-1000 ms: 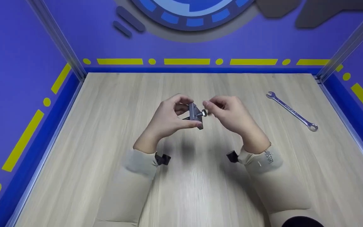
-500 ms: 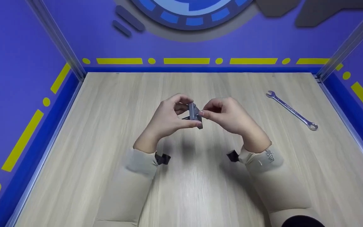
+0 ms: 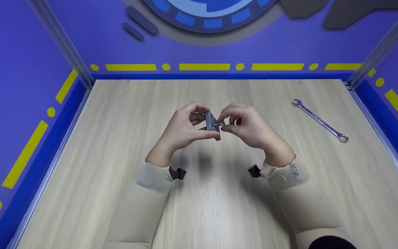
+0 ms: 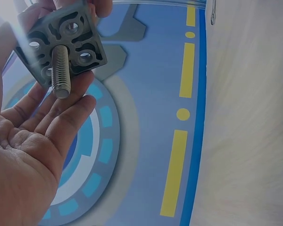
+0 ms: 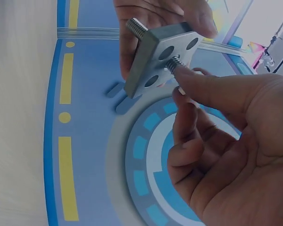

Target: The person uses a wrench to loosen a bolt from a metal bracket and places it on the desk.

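Observation:
My left hand (image 3: 181,128) grips a dark grey square plate (image 3: 209,121) by its edges, thumb along the near side and fingers at the far side. Round holes sit near the corners of the plate (image 4: 98,54). A threaded bolt (image 4: 60,73) passes through its middle, its free end sticking out toward the left palm. On the other face, my right hand (image 3: 250,128) pinches the outer end of the bolt (image 5: 175,64) between thumb and fingers. Those fingertips mostly cover that end. Both hands are raised over the table.
A combination wrench (image 3: 320,121) lies slantwise on the wooden table (image 3: 116,138), to the right of the hands. Blue panels (image 3: 199,52) with yellow marks stand behind the table and along both sides, joined by metal corner posts (image 3: 64,41).
The right hand has moved left from just beside the bolt's hex end to take hold of it, then its fingers have shifted around it. The left hand keeps the plate nearly still.

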The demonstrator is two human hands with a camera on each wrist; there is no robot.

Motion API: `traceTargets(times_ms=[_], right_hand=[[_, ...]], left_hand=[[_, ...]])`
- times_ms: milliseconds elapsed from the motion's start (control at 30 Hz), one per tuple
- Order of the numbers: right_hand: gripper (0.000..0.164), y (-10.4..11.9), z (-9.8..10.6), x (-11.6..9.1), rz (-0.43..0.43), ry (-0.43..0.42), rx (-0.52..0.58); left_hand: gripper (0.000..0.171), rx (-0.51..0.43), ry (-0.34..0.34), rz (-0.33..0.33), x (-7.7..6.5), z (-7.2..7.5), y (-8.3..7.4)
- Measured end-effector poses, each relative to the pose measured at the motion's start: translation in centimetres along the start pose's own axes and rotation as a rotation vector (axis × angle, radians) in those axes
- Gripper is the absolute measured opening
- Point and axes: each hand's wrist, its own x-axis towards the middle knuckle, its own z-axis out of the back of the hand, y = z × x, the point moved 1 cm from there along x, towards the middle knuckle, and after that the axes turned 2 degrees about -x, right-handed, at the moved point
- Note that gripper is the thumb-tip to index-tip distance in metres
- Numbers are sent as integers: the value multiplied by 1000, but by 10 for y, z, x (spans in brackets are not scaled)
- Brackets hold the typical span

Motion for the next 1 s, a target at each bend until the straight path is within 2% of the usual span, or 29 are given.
traceTargets(times_ms=[133,267,333,467,600,667,767,1000], right_hand=[[27,-1,3,-1,37,28,15],[40,-2,9,-2,38,69,-12],[40,-3,10,-2,-4,68,-29],[19,-5,9,0,-145,20,-35],[47,-6,1,3,-262,14,-28],[54,-6,-3,4,-286,27,-27],[48,-5,-6,5,-270,37,-27],[18,-4,-3,3,-149,56,-31]], left_hand=[[72,8,2,5,0,0,0],[73,18,-3,13,0,0,0],[73,19,-7,15,0,1,0],[73,28,-11,15,0,1,0],[74,37,-11,14,-1,1,1],[76,33,-7,10,-1,1,2],[76,23,2,2,0,1,3],[74,26,-3,10,1,2,3]])
